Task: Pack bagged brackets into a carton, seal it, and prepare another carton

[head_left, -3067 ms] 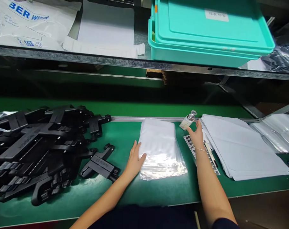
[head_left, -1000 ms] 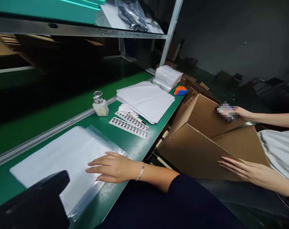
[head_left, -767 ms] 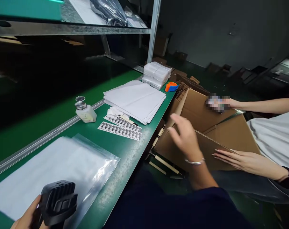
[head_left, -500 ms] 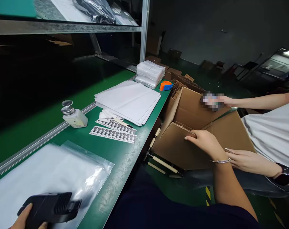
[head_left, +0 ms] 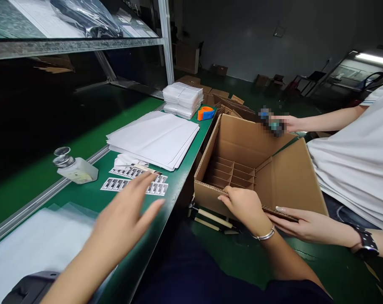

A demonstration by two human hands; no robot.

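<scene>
My right hand (head_left: 242, 207) grips the near wall of an open cardboard box (head_left: 242, 145) with card dividers inside, which stands beside the green table. My left hand (head_left: 126, 211) hovers open above the table's edge, fingers stretched toward the box, holding nothing. A black plastic part (head_left: 30, 289) lies at the bottom left on the clear plastic bags (head_left: 30, 242). Another person in a white shirt (head_left: 356, 160) rests one hand (head_left: 300, 223) on the box's near flap and holds a small object at its far rim with the other hand (head_left: 284, 123).
On the table lie label strips (head_left: 122, 185), a small pump bottle (head_left: 73, 166), a stack of white sheets (head_left: 155, 137), a pile of folded bags (head_left: 182, 99) and an orange-blue tape dispenser (head_left: 206, 112). A metal shelf post (head_left: 166, 42) rises behind. More flat cartons lie beyond the box.
My left hand let go of the black part and swung up toward the box. My right hand slid along the box's near wall; the box now stands open with its dividers showing.
</scene>
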